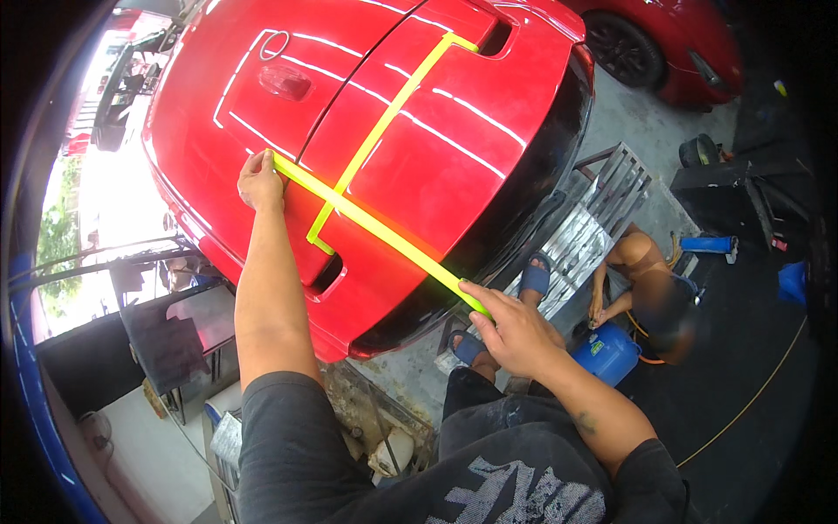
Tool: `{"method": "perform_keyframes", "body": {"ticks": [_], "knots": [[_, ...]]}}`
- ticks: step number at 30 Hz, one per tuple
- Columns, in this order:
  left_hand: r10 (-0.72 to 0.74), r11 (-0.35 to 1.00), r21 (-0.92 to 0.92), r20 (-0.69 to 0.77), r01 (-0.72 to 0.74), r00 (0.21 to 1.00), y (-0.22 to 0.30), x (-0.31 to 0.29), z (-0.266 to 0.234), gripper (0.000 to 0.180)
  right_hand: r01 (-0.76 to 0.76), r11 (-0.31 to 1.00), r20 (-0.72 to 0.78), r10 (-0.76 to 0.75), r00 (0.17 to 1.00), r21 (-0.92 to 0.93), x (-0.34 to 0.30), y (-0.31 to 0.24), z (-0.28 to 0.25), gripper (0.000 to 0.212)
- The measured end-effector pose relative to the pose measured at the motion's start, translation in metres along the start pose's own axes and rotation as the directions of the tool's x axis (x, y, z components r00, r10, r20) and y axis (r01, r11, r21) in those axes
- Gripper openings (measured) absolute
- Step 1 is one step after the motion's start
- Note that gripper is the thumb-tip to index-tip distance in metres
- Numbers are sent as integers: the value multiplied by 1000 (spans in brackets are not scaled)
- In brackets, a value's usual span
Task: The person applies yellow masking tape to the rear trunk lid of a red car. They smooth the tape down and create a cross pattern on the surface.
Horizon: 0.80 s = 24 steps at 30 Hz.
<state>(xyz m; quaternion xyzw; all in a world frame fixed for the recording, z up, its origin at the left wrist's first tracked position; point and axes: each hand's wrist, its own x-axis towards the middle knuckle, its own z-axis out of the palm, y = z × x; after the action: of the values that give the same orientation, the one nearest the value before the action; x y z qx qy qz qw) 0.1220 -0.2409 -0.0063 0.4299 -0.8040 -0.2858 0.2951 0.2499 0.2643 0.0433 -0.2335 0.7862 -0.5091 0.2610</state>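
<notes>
tape in a flat, bright yellow-green strip slants over the glossy red curved car body, from far left to near right, crossing a second yellow-green strip with bent ends. to lay it well, i'd anchor the far end first, keep an even, gentle pull so it runs straight, then press from the far end toward the near one; too much stretch could make it creep or lift over the curve. whether it touches the paint all along, i cannot tell.

the bare left hand has its fingertips together, seemingly clamped on the far end, just past the thin dark seam. its arm reaches out almost straight from the near left, the hand turned in toward the strip. the bare right hand seems clamped on the near end, index finger stretched along it and thumb just beside. that elbow is bent, the right forearm angling in from the near right.
</notes>
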Motion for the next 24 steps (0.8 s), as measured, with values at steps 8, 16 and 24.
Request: {"method": "perform_keyframes", "body": {"ticks": [8,16,24], "knots": [[2,989,150,-99,13,995,31,-17,-7,40,128,976,-108,-149,983,-175,5,28,6,42],[578,696,280,328,-661,747,-2,-54,-33,36,70,988,-163,-93,982,-140,-44,66,-11,45],[107,972,190,161,-137,981,25,-41,-45,39,96,992,-183,-111,977,-84,-43,32,-20,50]]}}
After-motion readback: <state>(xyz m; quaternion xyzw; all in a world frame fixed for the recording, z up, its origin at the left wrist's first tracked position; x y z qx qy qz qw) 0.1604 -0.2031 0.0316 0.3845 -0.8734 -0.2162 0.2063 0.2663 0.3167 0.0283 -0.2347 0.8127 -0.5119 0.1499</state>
